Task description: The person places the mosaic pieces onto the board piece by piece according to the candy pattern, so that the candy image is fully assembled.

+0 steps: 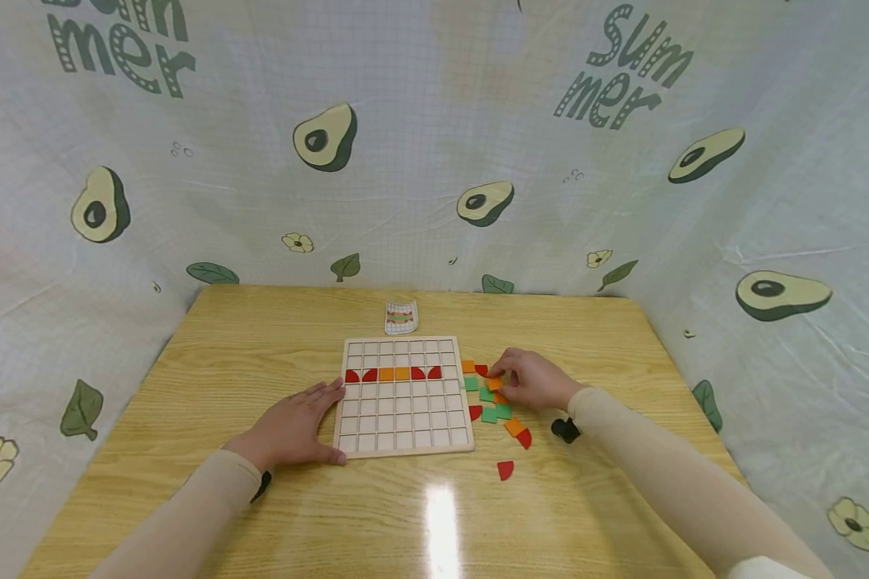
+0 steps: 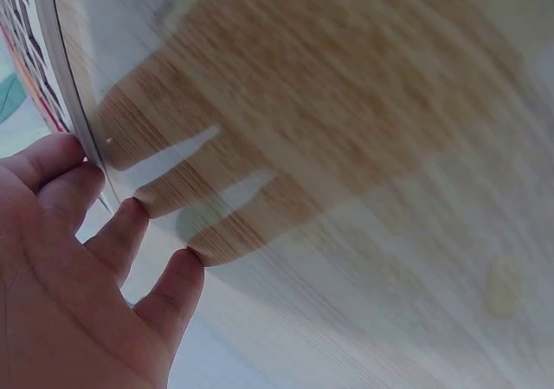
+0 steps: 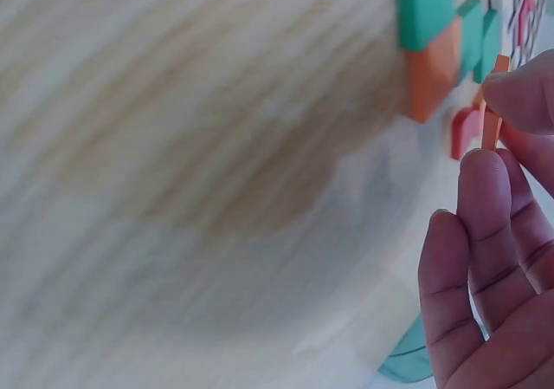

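Note:
A pale wooden grid board [image 1: 398, 410] lies on the table, one row holding red quarter-circle tiles [image 1: 352, 376] with two orange square tiles [image 1: 394, 374] in the middle. My left hand [image 1: 293, 426] rests at the board's left edge, thumb near the lower corner and fingers touching the side. In the left wrist view, the fingertips of that hand [image 2: 95, 242] meet the board's rim and the tabletop. Right of the board, my right hand [image 1: 537, 381] pinches an orange square tile [image 3: 493, 103] between thumb and fingers, above the loose tiles.
Loose green square tiles [image 1: 488, 415], orange tiles [image 1: 514, 428] and red quarter-circles [image 1: 505, 470] lie along the board's right side. A small pattern card [image 1: 401, 318] sits behind the board. A printed cloth [image 1: 405, 161] hangs behind the wooden table [image 1: 297, 515].

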Tool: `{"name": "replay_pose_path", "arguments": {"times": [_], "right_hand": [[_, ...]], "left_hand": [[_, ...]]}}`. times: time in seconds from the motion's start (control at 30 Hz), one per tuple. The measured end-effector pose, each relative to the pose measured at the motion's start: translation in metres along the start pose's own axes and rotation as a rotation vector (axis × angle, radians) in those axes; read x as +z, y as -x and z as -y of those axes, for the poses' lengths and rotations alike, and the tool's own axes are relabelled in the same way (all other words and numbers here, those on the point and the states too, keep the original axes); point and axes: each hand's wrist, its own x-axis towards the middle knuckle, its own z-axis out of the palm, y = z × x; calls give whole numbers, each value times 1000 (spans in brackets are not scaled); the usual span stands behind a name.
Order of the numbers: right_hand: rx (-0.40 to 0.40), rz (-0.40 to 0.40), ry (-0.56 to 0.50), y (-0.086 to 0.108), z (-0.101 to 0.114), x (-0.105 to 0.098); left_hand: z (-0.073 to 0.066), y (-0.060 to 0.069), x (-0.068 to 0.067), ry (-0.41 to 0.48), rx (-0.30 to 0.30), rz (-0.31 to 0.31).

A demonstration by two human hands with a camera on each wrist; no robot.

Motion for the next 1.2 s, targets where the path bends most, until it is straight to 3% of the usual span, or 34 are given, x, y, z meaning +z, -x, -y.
{"name": "replay_pose_path", "arguments": {"times": [0.37,0.63,0.83,1.0,1.2], "right_hand": [[-63,40,-10,-53,49,11],[-112,51,2,-89,91,44],[-128,38,15,-105,117,66],[-74,12,6,-114,138,78],[-72,-2,51,-119,156,84]], "left_hand": [[-3,2,-4,12,2,-1],[0,1,-1,13,-3,1],[2,-1,0,11,-13,8],[3,0,0,18,-2,-8],[2,0,0,12,19,-21]]}}
